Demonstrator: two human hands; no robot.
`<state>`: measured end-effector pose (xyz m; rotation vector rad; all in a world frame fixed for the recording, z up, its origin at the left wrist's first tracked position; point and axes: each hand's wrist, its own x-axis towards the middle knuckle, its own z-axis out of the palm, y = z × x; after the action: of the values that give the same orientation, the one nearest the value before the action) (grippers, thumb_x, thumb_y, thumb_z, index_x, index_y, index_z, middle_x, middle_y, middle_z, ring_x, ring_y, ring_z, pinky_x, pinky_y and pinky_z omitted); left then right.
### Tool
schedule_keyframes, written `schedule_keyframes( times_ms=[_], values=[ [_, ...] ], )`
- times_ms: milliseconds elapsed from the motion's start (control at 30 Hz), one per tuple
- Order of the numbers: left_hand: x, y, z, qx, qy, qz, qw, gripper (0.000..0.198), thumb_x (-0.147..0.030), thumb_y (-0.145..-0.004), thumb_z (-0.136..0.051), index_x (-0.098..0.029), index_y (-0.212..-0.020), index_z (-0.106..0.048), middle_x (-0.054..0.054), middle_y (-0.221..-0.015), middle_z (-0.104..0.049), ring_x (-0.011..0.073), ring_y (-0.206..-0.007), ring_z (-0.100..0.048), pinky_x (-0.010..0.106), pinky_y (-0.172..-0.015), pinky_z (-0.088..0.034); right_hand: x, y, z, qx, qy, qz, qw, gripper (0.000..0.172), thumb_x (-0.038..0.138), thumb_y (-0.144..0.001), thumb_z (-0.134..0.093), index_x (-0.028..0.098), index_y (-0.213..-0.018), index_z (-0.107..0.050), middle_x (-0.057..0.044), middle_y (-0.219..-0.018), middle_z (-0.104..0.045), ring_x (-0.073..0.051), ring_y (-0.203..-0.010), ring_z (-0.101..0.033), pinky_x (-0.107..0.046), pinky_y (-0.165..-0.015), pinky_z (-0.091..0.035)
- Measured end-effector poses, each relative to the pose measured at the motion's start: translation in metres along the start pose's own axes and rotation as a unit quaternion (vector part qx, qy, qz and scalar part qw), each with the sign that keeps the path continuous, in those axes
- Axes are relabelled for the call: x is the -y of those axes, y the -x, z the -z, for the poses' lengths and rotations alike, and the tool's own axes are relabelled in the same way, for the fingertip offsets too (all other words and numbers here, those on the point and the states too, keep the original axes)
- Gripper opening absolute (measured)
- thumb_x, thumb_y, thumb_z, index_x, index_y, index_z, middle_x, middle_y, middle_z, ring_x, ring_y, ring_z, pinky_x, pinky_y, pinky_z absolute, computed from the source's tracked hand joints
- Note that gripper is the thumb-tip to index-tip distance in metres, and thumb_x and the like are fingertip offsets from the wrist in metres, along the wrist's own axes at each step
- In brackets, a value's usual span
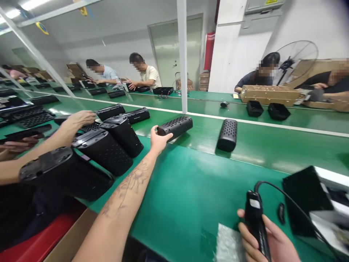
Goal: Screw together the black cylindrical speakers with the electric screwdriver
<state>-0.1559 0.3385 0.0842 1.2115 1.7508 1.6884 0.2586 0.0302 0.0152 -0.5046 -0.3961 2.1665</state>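
My left hand [158,140] reaches far forward over the green conveyor belt [191,189] and grips the near end of a black perforated speaker housing [176,126] lying on its side. My right hand [268,240], low at the right, is closed round a black corded hand tool [255,222] whose cable loops off to the right. A second black perforated housing [227,134] lies on the belt to the right of the held one, untouched.
Several larger black housings [109,145] lie at the left, where a co-worker's arm [54,140] reaches among them. A black box [308,200] stands at the right. Other people sit across the line behind a cardboard carton [268,94] and a fan [296,60].
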Motion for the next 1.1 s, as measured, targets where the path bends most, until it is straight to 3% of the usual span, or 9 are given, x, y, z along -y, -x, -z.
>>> schedule_keyframes(
  times_ms=[100, 200, 333, 400, 533, 600, 767, 933, 1100],
  values=[
    [-0.011, 0.076, 0.025, 0.053, 0.041, -0.014, 0.998, 0.103, -0.027, -0.062, -0.101, -0.024, -0.15, -0.048, 0.01, -0.129, -0.07, 0.0271, -0.12, -0.073, 0.047, -0.112, -0.061, 0.008, 0.004, -0.016, 0.03, 0.042, 0.04, 0.998, 0.053, 0.067, -0.107, -0.048, 0.028, -0.128, -0.078, 0.005, -0.073, -0.05, -0.003, -0.04, -0.023, -0.021, -0.041, -0.039],
    [-0.016, 0.158, 0.057, 0.123, 0.11, -0.013, 0.986, 0.105, -0.037, -0.058, -0.103, -0.025, -0.146, -0.048, 0.01, -0.128, -0.07, 0.0295, -0.119, -0.075, 0.046, -0.106, -0.064, 0.024, 0.031, -0.033, 0.032, 0.097, 0.104, 0.989, 0.051, 0.067, -0.105, -0.053, 0.027, -0.126, -0.076, 0.005, -0.069, -0.05, -0.005, -0.035, -0.026, -0.022, -0.035, -0.037],
    [-0.018, 0.26, 0.094, 0.22, 0.122, 0.004, 0.968, 0.108, -0.043, -0.061, -0.105, -0.028, -0.15, -0.046, 0.012, -0.136, -0.068, 0.0305, -0.121, -0.076, 0.043, -0.102, -0.066, 0.064, 0.089, -0.059, -0.038, 0.205, 0.258, 0.943, 0.05, 0.061, -0.102, -0.059, 0.021, -0.128, -0.073, -0.001, -0.076, -0.061, -0.013, -0.042, -0.052, -0.03, -0.043, -0.051],
    [-0.017, 0.304, 0.104, 0.252, 0.109, 0.007, 0.962, 0.108, -0.043, -0.062, -0.105, -0.029, -0.152, -0.047, 0.013, -0.139, -0.067, 0.0314, -0.125, -0.076, 0.042, -0.103, -0.066, 0.09, 0.113, -0.066, -0.094, 0.259, 0.391, 0.878, 0.054, 0.065, -0.095, -0.067, 0.021, -0.127, -0.071, -0.002, -0.076, -0.064, -0.018, -0.047, -0.059, -0.034, -0.046, -0.054],
    [-0.016, 0.37, 0.103, 0.316, 0.094, 0.013, 0.944, 0.101, -0.045, -0.069, -0.103, -0.029, -0.153, -0.049, 0.015, -0.143, -0.066, 0.0345, -0.132, -0.074, 0.045, -0.105, -0.067, 0.141, 0.134, -0.063, -0.18, 0.321, 0.616, 0.696, 0.061, 0.073, -0.083, -0.08, 0.024, -0.118, -0.067, 0.003, -0.068, -0.064, -0.019, -0.047, -0.06, -0.033, -0.047, -0.055],
    [-0.017, 0.386, 0.096, 0.354, 0.106, 0.003, 0.929, 0.097, -0.044, -0.073, -0.101, -0.029, -0.152, -0.049, 0.016, -0.146, -0.065, 0.0352, -0.136, -0.072, 0.048, -0.11, -0.065, 0.159, 0.132, -0.059, -0.194, 0.337, 0.655, 0.648, 0.068, 0.083, -0.082, -0.075, 0.024, -0.115, -0.066, 0.003, -0.066, -0.062, -0.019, -0.046, -0.059, -0.033, -0.045, -0.054],
    [-0.023, 0.384, 0.084, 0.398, 0.118, -0.063, 0.908, 0.092, -0.04, -0.074, -0.101, -0.028, -0.15, -0.05, 0.018, -0.156, -0.061, 0.0352, -0.146, -0.066, 0.052, -0.121, -0.058, 0.169, 0.109, -0.047, -0.203, 0.388, 0.659, 0.612, 0.071, 0.092, -0.086, -0.066, 0.024, -0.107, -0.065, 0.002, -0.065, -0.06, -0.019, -0.045, -0.059, -0.033, -0.043, -0.049],
    [-0.022, 0.374, 0.082, 0.428, 0.08, -0.101, 0.894, 0.094, -0.032, -0.074, -0.099, -0.029, -0.153, -0.047, 0.017, -0.158, -0.059, 0.0344, -0.148, -0.064, 0.052, -0.123, -0.056, 0.159, 0.1, -0.038, -0.203, 0.433, 0.623, 0.619, 0.069, 0.092, -0.087, -0.067, 0.024, -0.098, -0.065, 0.003, -0.062, -0.058, -0.019, -0.044, -0.058, -0.033, -0.043, -0.048],
    [-0.019, 0.377, 0.081, 0.437, 0.046, -0.137, 0.888, 0.1, -0.029, -0.074, -0.098, -0.029, -0.157, -0.042, 0.018, -0.161, -0.056, 0.0361, -0.148, -0.064, 0.056, -0.125, -0.054, 0.152, 0.117, -0.054, -0.192, 0.443, 0.588, 0.648, 0.067, 0.086, -0.085, -0.073, 0.022, -0.103, -0.067, 0.0, -0.065, -0.063, -0.021, -0.049, -0.063, -0.035, -0.048, -0.054]
  ],
)
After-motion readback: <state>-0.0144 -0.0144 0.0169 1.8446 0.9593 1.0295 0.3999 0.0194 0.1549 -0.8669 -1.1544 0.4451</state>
